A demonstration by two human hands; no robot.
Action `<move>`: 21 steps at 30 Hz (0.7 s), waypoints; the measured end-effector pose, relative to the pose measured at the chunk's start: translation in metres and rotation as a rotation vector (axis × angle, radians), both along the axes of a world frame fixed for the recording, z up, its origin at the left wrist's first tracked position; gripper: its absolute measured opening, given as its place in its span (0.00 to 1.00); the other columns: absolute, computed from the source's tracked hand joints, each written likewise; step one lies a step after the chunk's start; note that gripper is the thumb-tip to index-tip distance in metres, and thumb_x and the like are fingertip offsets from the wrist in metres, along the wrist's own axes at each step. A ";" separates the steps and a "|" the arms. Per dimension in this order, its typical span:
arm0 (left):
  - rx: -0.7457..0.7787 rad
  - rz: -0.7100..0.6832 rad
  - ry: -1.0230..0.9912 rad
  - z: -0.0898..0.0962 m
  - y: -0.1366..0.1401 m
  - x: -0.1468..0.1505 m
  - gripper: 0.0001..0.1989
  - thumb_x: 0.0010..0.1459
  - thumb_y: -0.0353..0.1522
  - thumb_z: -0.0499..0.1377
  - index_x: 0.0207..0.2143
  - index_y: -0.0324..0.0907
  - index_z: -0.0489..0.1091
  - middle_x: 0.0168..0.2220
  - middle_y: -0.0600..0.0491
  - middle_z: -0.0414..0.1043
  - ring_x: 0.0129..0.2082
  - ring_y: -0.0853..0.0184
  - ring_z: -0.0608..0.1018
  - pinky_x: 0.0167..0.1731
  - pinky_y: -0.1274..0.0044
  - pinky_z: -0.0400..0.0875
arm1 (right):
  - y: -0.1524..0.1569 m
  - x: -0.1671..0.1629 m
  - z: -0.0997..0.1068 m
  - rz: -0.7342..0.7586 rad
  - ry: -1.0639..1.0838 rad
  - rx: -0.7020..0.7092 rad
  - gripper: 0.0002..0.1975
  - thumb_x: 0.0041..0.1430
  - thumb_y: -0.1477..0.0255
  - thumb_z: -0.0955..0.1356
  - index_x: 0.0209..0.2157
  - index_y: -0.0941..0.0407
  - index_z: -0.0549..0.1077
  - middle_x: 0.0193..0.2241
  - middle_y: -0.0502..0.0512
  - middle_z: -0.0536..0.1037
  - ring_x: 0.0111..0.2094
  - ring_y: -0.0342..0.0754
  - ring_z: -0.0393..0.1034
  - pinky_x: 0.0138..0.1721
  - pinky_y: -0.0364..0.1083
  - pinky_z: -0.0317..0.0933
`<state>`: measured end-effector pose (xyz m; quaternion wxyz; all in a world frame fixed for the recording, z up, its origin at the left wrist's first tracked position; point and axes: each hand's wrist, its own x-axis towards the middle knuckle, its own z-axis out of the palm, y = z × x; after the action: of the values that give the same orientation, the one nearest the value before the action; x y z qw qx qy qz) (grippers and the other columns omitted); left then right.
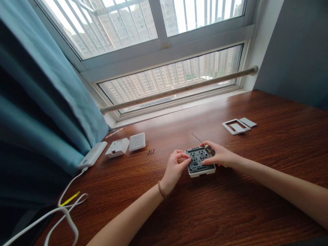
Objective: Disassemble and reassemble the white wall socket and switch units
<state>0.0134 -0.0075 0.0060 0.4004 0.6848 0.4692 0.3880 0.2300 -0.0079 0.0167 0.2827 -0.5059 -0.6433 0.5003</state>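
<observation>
Tabletop [202, 212]: left hand [174, 169] touches switch [197, 164], right hand [221, 155] holds screwdriver [210, 150]

The right hand [220, 155] partly hides the screwdriver [210, 150]. Anything in the left hand [175, 167] is too small to tell. The bottom edge crops the white cable [72, 223].

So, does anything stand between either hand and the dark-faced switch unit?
Nothing visible does. The left hand reaches the switch unit at its left edge; the right hand has its thumb over it. The screwdriver in that hand lies by the far right corner, not blocking it.
</observation>
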 end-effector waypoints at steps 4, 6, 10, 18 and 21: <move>-0.026 -0.030 -0.034 0.000 0.003 0.000 0.07 0.50 0.36 0.60 0.27 0.41 0.73 0.37 0.51 0.65 0.40 0.64 0.70 0.41 0.73 0.66 | 0.001 0.001 -0.002 0.010 -0.005 0.023 0.31 0.38 0.66 0.73 0.45 0.54 0.61 0.32 0.50 0.71 0.24 0.39 0.64 0.15 0.36 0.55; -0.044 -0.043 -0.064 0.002 0.003 0.000 0.07 0.51 0.36 0.60 0.27 0.41 0.73 0.37 0.51 0.64 0.40 0.64 0.70 0.40 0.74 0.66 | 0.001 0.001 -0.002 0.014 -0.011 0.024 0.31 0.38 0.65 0.73 0.45 0.54 0.61 0.32 0.50 0.71 0.24 0.40 0.64 0.15 0.36 0.55; -0.086 -0.054 -0.142 0.004 0.003 0.001 0.08 0.51 0.37 0.59 0.28 0.40 0.72 0.37 0.51 0.62 0.38 0.66 0.69 0.37 0.76 0.67 | 0.001 0.001 -0.002 0.018 -0.022 0.008 0.32 0.38 0.64 0.73 0.46 0.54 0.60 0.32 0.50 0.71 0.24 0.41 0.64 0.14 0.36 0.55; -0.075 -0.104 -0.203 0.006 0.004 0.001 0.09 0.52 0.37 0.59 0.28 0.39 0.71 0.37 0.52 0.60 0.36 0.68 0.68 0.37 0.77 0.67 | 0.000 0.000 -0.001 0.021 -0.011 0.027 0.31 0.39 0.66 0.73 0.46 0.54 0.61 0.33 0.51 0.71 0.24 0.40 0.64 0.15 0.35 0.54; 0.000 -0.096 -0.180 0.009 0.009 -0.002 0.09 0.53 0.36 0.58 0.28 0.39 0.71 0.36 0.52 0.61 0.37 0.68 0.68 0.38 0.77 0.65 | 0.000 0.000 0.000 0.020 -0.022 0.021 0.31 0.39 0.65 0.73 0.46 0.54 0.61 0.33 0.51 0.71 0.25 0.40 0.64 0.15 0.35 0.54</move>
<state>0.0114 0.0013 0.0146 0.4591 0.6690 0.3981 0.4281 0.2304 -0.0078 0.0166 0.2759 -0.5019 -0.6566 0.4908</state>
